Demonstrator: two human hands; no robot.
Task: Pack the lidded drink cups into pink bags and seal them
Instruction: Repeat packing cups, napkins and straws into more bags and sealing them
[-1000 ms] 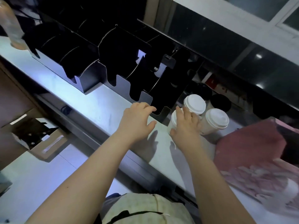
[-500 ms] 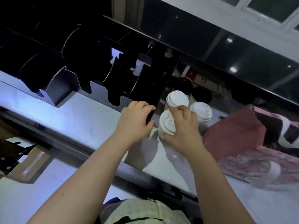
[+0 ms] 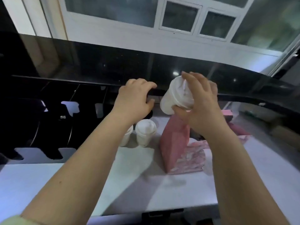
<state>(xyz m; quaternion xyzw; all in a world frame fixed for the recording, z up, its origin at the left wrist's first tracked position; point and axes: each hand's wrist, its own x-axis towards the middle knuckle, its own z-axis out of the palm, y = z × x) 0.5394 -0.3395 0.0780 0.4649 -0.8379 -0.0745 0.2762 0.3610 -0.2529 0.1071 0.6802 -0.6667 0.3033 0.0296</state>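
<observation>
Right hand point(image 3: 204, 108) gripping tilted lidded cup point(image 3: 174, 98) above pink bag point(image 3: 177, 143); left hand point(image 3: 134, 101) hovering, apparently empty, loosely curled.

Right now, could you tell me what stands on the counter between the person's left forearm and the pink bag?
In the head view, one lidded white cup stands there, upright, apart from the pink bag.

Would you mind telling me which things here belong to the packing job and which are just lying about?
Job:
held cup in right hand
left hand, empty
two cups on the counter
upright pink bag

Lying about:
black organiser rack
flat pink bags behind
</observation>
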